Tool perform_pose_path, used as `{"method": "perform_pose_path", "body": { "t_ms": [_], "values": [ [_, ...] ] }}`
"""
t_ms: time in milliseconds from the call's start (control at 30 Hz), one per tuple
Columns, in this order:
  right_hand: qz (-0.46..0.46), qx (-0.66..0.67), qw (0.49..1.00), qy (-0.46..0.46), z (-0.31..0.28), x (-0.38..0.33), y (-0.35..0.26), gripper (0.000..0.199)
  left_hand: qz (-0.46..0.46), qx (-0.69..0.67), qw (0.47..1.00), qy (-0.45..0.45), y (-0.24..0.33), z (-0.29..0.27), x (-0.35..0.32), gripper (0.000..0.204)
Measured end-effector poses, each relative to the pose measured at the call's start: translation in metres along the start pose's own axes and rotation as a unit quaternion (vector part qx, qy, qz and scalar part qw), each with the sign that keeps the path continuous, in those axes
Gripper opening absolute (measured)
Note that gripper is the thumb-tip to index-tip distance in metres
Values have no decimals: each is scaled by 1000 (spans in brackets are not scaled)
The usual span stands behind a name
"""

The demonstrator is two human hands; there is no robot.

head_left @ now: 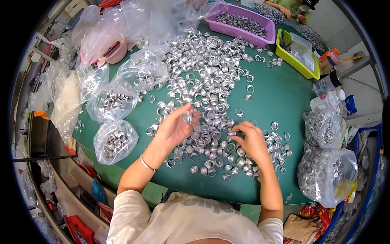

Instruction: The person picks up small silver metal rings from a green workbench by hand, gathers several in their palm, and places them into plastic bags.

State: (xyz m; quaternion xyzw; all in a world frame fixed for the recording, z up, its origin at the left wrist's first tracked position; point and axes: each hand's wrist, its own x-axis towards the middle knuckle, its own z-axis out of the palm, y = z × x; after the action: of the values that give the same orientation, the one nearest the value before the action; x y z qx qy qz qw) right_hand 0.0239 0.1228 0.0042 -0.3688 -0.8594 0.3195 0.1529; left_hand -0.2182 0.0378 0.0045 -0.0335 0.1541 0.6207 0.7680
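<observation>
A big heap of small silver metal rings (207,77) covers the green table (280,93). My left hand (175,126) is raised palm up over the heap and pinches one silver ring (187,118) between thumb and fingers. My right hand (251,141) rests on the loose rings at the heap's near side, its fingertips closed on a ring (232,133) lying among the others. A thin bracelet (147,163) circles my left wrist.
Clear plastic bags of rings lie to the left (115,140) and right (327,173). A purple tray (243,24) and a yellow-green bin (295,51) stand at the back. White bottles (328,99) sit at the right edge. Another person's hands (292,13) work at the far end.
</observation>
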Motion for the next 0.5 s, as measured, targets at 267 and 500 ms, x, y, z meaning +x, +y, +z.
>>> {"method": "perform_pose_path", "body": {
  "t_ms": [267,500],
  "values": [
    [-18,-159,987,31,25,16,-29,18,104,610,783,63,-13,16,9,8],
    [-95,39,981,164,34,14,-2,17,136,926,352,-8,-8,7,29,17]
  ]
}}
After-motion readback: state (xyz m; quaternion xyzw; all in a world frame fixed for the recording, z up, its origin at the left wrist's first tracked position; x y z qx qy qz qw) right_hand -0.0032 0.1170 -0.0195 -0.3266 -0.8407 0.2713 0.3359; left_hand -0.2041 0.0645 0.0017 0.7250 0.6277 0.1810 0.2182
